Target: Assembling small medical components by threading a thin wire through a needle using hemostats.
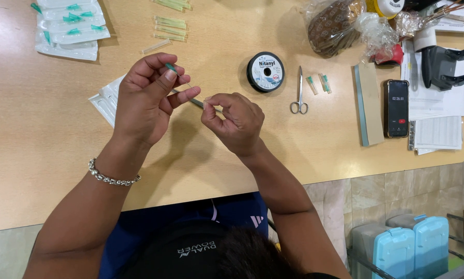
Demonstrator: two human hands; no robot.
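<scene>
Left hand [141, 101] pinches a green-hubbed needle [171, 67]; right hand [235, 121] pinches thin thread; thread spool [265, 72] sits at two o'clock.

Bright, even overhead light, soft shadows under the hands [190, 111], sharp focus, slight edge distortion.

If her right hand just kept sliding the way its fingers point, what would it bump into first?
Probably the left hand. The right hand points its pinched fingertips left along the wooden table, toward the left hand's extended finger, which is close by. Height is hard to judge from above.
</scene>
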